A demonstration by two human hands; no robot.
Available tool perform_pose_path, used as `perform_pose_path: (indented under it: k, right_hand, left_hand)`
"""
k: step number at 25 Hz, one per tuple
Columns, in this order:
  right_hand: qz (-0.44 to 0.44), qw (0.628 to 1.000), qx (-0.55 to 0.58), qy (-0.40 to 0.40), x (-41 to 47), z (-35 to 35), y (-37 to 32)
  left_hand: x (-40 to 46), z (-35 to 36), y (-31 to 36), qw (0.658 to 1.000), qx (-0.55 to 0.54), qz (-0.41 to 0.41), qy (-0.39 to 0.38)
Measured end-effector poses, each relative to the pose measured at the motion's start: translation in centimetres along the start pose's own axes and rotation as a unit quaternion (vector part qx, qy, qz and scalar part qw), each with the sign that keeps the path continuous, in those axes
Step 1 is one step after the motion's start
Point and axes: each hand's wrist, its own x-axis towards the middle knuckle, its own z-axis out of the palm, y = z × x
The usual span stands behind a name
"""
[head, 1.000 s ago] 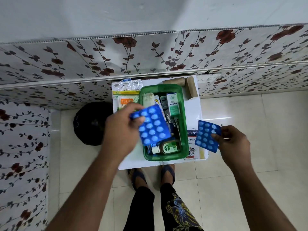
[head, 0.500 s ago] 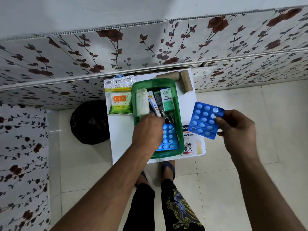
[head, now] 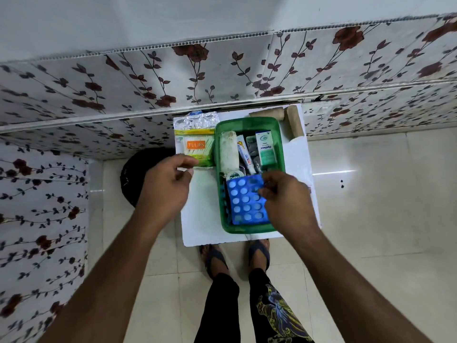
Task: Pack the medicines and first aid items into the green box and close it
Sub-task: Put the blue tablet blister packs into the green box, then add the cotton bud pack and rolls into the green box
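Observation:
The open green box [head: 247, 123] stands on a small white table [head: 200, 219]. Inside lie a white bandage roll [head: 228, 151], a tube [head: 244, 154], a teal Optibex carton [head: 265, 149], a Dettol bottle [head: 234, 176] and blue tablet strips [head: 244, 204]. My right hand [head: 284, 196] pinches the top blue strip by its right edge, low in the near end of the box. My left hand [head: 168, 186] hovers left of the box over the table, fingers loosely curled and empty, just below a Tulips cotton bud pack [head: 195, 147].
A silver blister pack [head: 195, 120] lies behind the cotton bud pack. Two brown crepe rolls [head: 293, 123] rest at the table's far right corner. A black bin [head: 138, 174] stands on the floor to the left. Floral wall panels rise behind. My feet are under the table's near edge.
My left hand let go of its blue strip inside the box and drew back to the left. My right hand brought the second blue strip from the right into the box.

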Motion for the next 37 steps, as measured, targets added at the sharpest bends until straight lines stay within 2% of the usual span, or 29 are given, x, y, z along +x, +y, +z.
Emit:
perform_pose_path:
  k: [3,6,12,14,17,19,23,26,31,37]
  right_hand:
    - [-0.030,0.993,-0.107,-0.037,0.5,2.2,-0.5]
    - [-0.059,0.972,-0.226,-0.035,0.7,2.9,-0.5]
    - [-0.094,0.938,-0.330,-0.056,-0.7,2.4,-2.0]
    - [-0.099,0.945,-0.310,-0.023,-0.4,0.6,-2.9]
    - [-0.095,0.970,-0.173,0.141,3.2,-3.1,-3.6]
    - [-0.065,0.971,-0.114,0.202,7.3,-4.9,-2.7]
    - [0.024,0.974,-0.161,0.155,13.8,-4.8,0.8]
    - [0.037,0.982,-0.144,0.120,15.4,-3.9,1.6]
    - [0.049,0.985,-0.125,0.106,16.0,-3.3,1.9]
    - [0.069,0.985,-0.092,0.131,15.2,-3.9,1.8]
  left_hand:
    - [1.0,-0.3,-2.3,0.999,-0.013,-0.039,0.005]
    - [0.5,0.3,-3.6,0.998,-0.025,-0.052,-0.011]
    - [1.0,0.6,-4.7,0.999,-0.006,-0.054,-0.009]
    - [2.6,0.5,-4.6,0.999,0.006,-0.041,0.007]
    - [5.8,1.0,-4.7,0.999,0.038,-0.028,0.022]
    - [7.6,1.7,-4.6,0.997,0.064,-0.043,0.014]
    - [9.1,3.4,-4.3,0.993,0.091,-0.076,0.028]
    - [9.3,4.0,-4.1,0.990,0.083,-0.097,0.056]
    - [9.0,4.4,-3.4,0.985,0.024,-0.146,0.085]
    - [8.9,4.6,-4.3,0.983,0.020,-0.166,0.081]
